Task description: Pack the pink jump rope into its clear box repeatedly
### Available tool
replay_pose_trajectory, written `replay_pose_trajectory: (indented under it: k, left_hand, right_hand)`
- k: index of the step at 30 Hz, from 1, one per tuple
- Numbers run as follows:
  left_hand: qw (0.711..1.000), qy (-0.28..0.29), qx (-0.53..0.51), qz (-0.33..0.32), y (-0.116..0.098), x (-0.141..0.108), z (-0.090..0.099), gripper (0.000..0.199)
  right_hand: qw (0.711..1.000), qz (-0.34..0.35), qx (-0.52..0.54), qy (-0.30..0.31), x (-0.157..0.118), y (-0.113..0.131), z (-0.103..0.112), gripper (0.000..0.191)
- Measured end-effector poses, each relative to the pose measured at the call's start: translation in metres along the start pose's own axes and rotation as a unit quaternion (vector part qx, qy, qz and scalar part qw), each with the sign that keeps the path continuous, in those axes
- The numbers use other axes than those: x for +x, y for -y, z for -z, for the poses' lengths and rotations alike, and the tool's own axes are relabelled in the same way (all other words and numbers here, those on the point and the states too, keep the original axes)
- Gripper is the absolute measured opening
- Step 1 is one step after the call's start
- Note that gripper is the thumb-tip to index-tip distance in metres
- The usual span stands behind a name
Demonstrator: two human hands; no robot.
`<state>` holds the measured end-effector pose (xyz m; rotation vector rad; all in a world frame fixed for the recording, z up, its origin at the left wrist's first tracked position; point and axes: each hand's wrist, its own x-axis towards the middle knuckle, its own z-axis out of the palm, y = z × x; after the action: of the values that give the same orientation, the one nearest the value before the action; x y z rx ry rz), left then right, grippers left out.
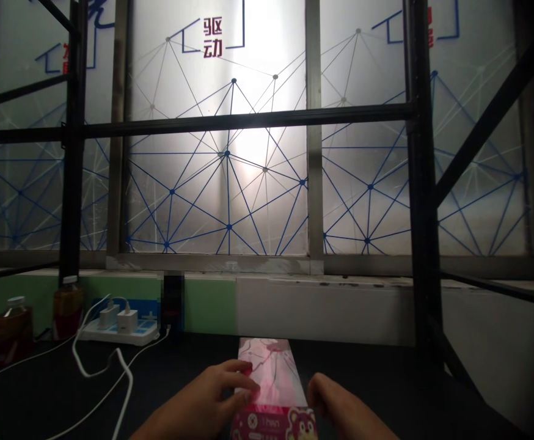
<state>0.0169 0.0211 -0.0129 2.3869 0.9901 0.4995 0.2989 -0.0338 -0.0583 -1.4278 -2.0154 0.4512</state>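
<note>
A long pink box lies on the black tabletop, its near end printed with a cartoon bear and white lettering. My left hand reaches in from the left; its fingers are apart, with the tips resting on the box's top near the left edge. Close to the right side of the box is my right hand, its fingers curled in. The inside of those fingers is hidden, and I cannot tell whether they touch the box.
At the left, a white power strip carries white charger plugs and loose cables. Two bottles with white caps, one in front and one behind, stand beside it. A black metal frame rises before frosted windows.
</note>
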Motion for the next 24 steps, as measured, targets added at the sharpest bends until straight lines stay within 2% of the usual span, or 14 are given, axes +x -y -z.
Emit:
replay_pose_trajectory:
  k: [2,5,7,9,10,12,16,21,24]
  left_hand:
    - [1.000,0.004,0.004,0.003,-0.001,-0.002,0.002,0.035]
    - [1.000,0.014,0.024,0.013,-0.002,-0.005,0.004,0.037]
    - [0.998,0.028,0.049,0.018,-0.003,-0.008,0.005,0.055]
    - [0.996,0.041,0.073,0.021,-0.004,-0.010,0.004,0.075]
    - [0.996,0.040,0.082,0.019,-0.004,-0.011,0.004,0.078]
    - [0.996,0.021,0.091,0.005,-0.005,-0.011,0.002,0.065]
    - [0.994,-0.012,0.102,-0.035,-0.006,-0.009,0.000,0.036]
    - [0.993,-0.007,0.114,-0.015,-0.004,-0.008,0.001,0.045]
    - [0.991,-0.034,0.131,-0.010,-0.005,-0.007,-0.002,0.034]
  right_hand:
    - [0.999,-0.042,0.020,0.011,0.003,-0.007,-0.006,0.038]
    - [0.997,-0.062,0.017,0.048,0.006,-0.010,-0.010,0.033]
    - [0.998,-0.049,0.005,0.047,0.007,-0.009,-0.009,0.034]
    - [0.999,-0.032,-0.003,0.035,0.007,-0.007,-0.007,0.046]
    - [0.999,-0.022,-0.003,0.028,0.007,-0.006,-0.007,0.052]
    - [1.000,0.001,0.003,0.022,0.006,-0.005,-0.005,0.055]
    - [1.000,0.025,-0.011,0.014,0.005,-0.004,-0.002,0.039]
    - [1.000,0.022,-0.020,-0.004,0.007,-0.003,-0.001,0.032]
    - [1.000,0.020,-0.021,-0.013,0.008,-0.002,-0.002,0.030]
